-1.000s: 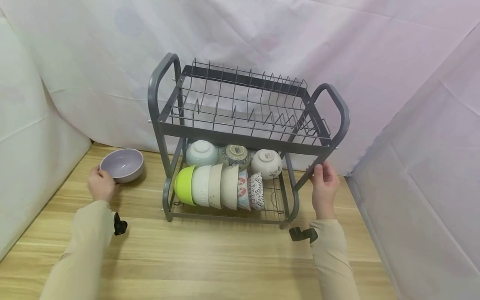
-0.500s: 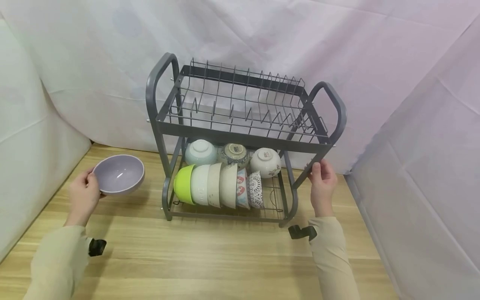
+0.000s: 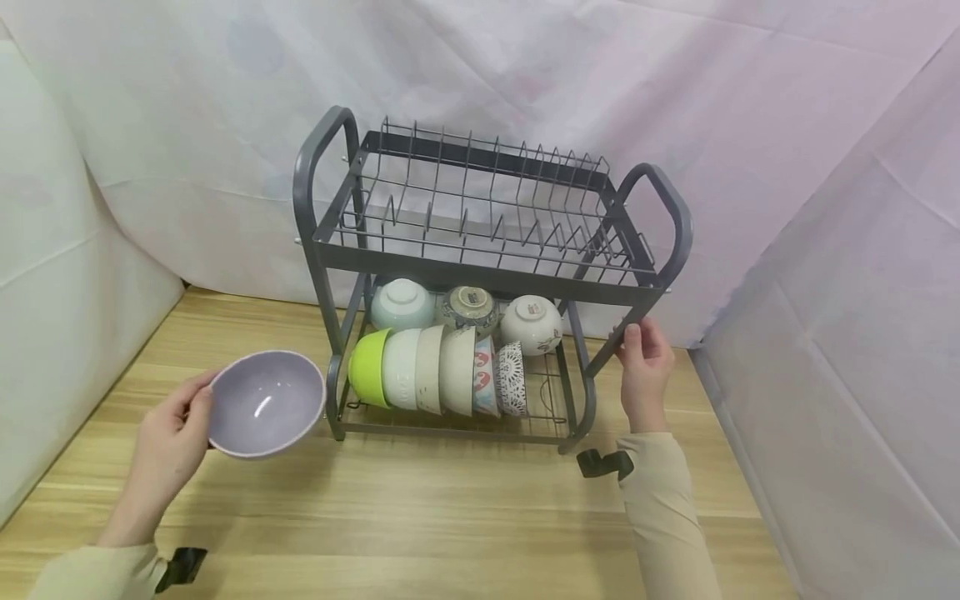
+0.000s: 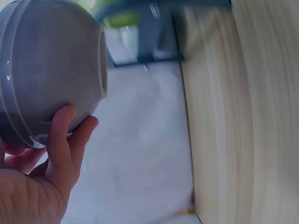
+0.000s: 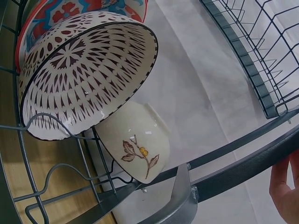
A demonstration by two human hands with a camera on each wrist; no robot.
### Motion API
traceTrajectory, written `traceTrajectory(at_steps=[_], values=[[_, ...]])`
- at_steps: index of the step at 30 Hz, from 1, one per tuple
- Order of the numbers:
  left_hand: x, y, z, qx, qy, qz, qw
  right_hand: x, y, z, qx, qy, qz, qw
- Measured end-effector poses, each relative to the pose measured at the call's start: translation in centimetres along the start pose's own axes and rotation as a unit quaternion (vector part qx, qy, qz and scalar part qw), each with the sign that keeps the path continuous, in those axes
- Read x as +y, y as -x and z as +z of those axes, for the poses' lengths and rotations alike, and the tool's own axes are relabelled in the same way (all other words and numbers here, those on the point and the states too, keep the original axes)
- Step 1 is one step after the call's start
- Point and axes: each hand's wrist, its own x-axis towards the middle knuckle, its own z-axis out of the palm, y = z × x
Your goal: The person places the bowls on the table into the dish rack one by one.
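Note:
A purple-grey bowl is held up off the table by my left hand, which pinches its left rim, thumb at the rim and fingers beneath. The bowl's mouth faces the head camera. In the left wrist view the fingers lie against the outer wall of the bowl. My right hand holds the right post of a dark grey two-tier dish rack, its thumb in front. Part of that hand shows at the edge in the right wrist view.
On the lower tier, a lime-green bowl heads a row of several bowls on their sides, ending at a patterned bowl. Behind sit three upturned bowls, including a white one. The upper tier has wire dividers. White cloth surrounds the wooden table.
My left hand has lifted the purple-grey bowl from the table and brought it nearer and rightward, tilted toward the head camera. The right hand stays on the rack's post.

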Motion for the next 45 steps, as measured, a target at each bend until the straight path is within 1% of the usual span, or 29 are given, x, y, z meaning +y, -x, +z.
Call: traceTrajectory(at_steps=[5, 10, 15, 17, 22, 24, 25, 27, 29, 30, 31, 32, 34, 35, 37, 38, 39, 40, 41, 42, 45], values=[[2.1, 2.1, 1.7, -0.019, 0.015, 0.05, 0.9985, 0.0, 0.0, -0.1, 0.003, -0.013, -0.003, 1.0], [3.8, 3.6, 3.8, -0.06, 0.042, 0.078, 0.9943, 0.1, 0.1, -0.1, 0.007, -0.003, 0.002, 1.0], [5.0, 4.6, 6.2, -0.097, 0.053, 0.092, 0.9895, 0.0, 0.2, -0.1, 0.016, -0.003, 0.003, 1.0], [5.4, 4.9, 7.1, -0.113, 0.065, 0.096, 0.9868, 0.0, 0.2, -0.1, 0.017, -0.006, 0.001, 1.0], [6.3, 5.5, 9.1, -0.145, 0.093, 0.095, 0.9805, -0.1, 0.4, -0.1, 0.018, 0.0, 0.0, 1.0], [6.5, 5.7, 9.9, -0.159, 0.103, 0.09, 0.9778, -0.3, 0.4, -0.2, 0.021, 0.017, 0.006, 1.0], [6.6, 5.8, 10.2, -0.166, 0.109, 0.088, 0.9762, -0.4, 0.5, -0.2, 0.024, 0.034, 0.012, 0.999], [6.8, 5.9, 10.9, -0.178, 0.12, 0.086, 0.973, -0.9, 0.8, -0.2, 0.024, 0.091, 0.021, 0.995], [7.1, 5.9, 11.5, -0.19, 0.129, 0.084, 0.9695, -1.4, 1.6, 0.0, 0.023, 0.172, 0.006, 0.985], [7.2, 6.0, 11.7, -0.194, 0.131, 0.083, 0.9686, -1.6, 2.1, 0.0, 0.02, 0.203, -0.014, 0.979], [7.4, 6.0, 12.0, -0.197, 0.133, 0.083, 0.9678, -1.8, 2.8, 0.1, 0.016, 0.234, -0.047, 0.971], [7.5, 6.0, 12.2, -0.199, 0.133, 0.082, 0.9675, -2.0, 3.5, 0.2, 0.01, 0.255, -0.093, 0.962], [7.7, 6.1, 12.6, -0.204, 0.133, 0.077, 0.9669, -2.3, 5.1, 0.4, -0.011, 0.278, -0.201, 0.939], [7.9, 6.1, 12.8, -0.207, 0.131, 0.075, 0.9668, -2.6, 5.9, 0.6, -0.034, 0.266, -0.255, 0.929], [8.1, 6.1, 13.1, -0.214, 0.128, 0.073, 0.9657, -3.2, 7.6, 1.1, -0.099, 0.257, -0.353, 0.894], [8.2, 6.2, 13.3, -0.218, 0.126, 0.071, 0.965, -3.6, 8.5, 1.4, -0.139, 0.25, -0.386, 0.877], [8.3, 6.2, 13.4, -0.223, 0.125, 0.072, 0.9641, -4.0, 9.4, 1.7, -0.185, 0.25, -0.407, 0.859], [8.4, 6.2, 13.6, -0.227, 0.126, 0.073, 0.963, -4.4, 10.4, 2.0, -0.23, 0.252, -0.417, 0.842], [8.5, 6.2, 13.7, -0.231, 0.126, 0.074, 0.9619, -4.7, 11.3, 2.3, -0.272, 0.261, -0.429, 0.821], [8.5, 6.2, 13.8, -0.234, 0.127, 0.075, 0.9609, -5.0, 12.3, 2.5, -0.312, 0.28, -0.431, 0.799], [8.7, 6.3, 14.2, -0.246, 0.134, 0.079, 0.9567, -5.4, 14.9, 3.0, -0.412, 0.336, -0.423, 0.734]])
